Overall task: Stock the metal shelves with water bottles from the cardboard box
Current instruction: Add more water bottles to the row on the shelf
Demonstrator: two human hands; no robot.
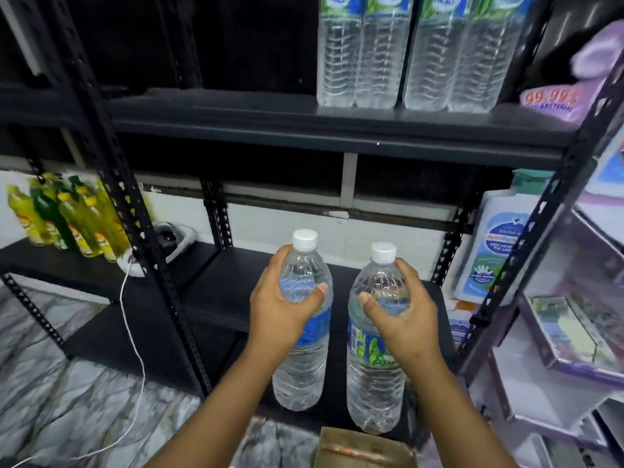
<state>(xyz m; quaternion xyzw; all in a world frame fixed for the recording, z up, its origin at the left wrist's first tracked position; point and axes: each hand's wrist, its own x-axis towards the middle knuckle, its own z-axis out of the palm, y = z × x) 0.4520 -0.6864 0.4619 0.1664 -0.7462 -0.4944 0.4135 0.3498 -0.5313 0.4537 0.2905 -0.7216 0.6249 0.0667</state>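
Gripping a water bottle apiece, both hands sit at lower centre of the head view: the left hand (282,309) curls round the shoulder of the left bottle (300,349), the right hand (401,312) round the right bottle (373,373). Both bottles hang upright before the black lower shelf (216,292). Four stocked bottles (415,59) stand on the upper shelf (270,113), top right. A cardboard box (364,449) shows at the bottom edge.

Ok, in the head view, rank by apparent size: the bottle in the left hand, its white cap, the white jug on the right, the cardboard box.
1. Left-hand bottle and white jug: alike, and nearness differs, so unranked.
2. Cardboard box, cut off by the frame.
3. White cap.
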